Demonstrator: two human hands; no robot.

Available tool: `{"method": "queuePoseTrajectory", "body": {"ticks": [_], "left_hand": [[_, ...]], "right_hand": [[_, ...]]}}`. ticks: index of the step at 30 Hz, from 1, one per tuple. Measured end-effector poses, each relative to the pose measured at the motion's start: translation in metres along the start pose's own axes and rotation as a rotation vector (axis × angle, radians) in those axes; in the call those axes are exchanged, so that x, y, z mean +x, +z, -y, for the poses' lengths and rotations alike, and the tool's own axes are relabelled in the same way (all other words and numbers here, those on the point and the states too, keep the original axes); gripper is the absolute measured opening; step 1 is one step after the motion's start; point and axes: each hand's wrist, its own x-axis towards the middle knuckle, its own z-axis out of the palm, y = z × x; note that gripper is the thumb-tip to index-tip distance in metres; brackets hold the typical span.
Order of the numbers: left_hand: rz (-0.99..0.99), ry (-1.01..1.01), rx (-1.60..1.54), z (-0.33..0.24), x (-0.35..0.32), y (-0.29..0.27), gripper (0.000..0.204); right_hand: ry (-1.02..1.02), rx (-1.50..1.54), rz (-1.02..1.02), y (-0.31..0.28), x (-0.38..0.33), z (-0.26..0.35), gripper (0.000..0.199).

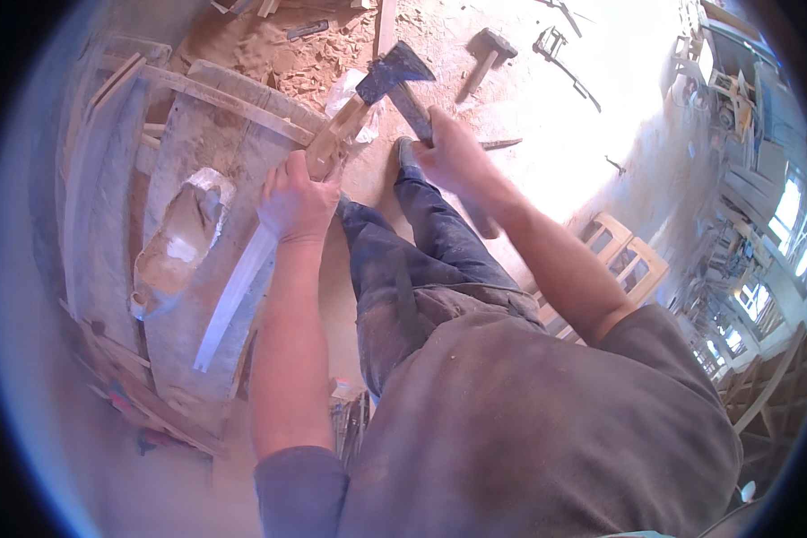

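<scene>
My left hand (298,199) is closed round a short piece of pale wood (334,143), held near the edge of a low wooden bench. In my right hand (453,154) is a hatchet (411,109), gripped by its wooden handle, the butt sticking out below my fist. Its dark steel head is over the upper end of the wood, with the blunt side toward the wood and the broad edge pointing away to the right. Whether head and wood touch, I cannot tell. Behind the wood lies crumpled clear plastic (360,100).
Wood chips (282,56) cover the floor ahead. A hammer (485,65) and a clamp-like tool (560,61) lie at the front right. On the bench (188,134) rest a plastic-lined tray (181,235) and a pale strip (235,300). A wooden frame (641,269) lies right of my legs.
</scene>
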Motion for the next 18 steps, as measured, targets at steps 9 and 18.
{"method": "queuePoseTrajectory", "body": {"ticks": [9, 18], "left_hand": [[0.024, -0.016, -0.01, 0.002, 0.0, 0.0, 0.046], [0.187, 0.004, -0.141, 0.024, -0.022, -0.031, 0.073]], "right_hand": [[0.099, 0.287, 0.032, -0.003, -0.017, -0.003, 0.024], [0.39, 0.934, -0.066, 0.063, -0.088, -0.071, 0.018]]}}
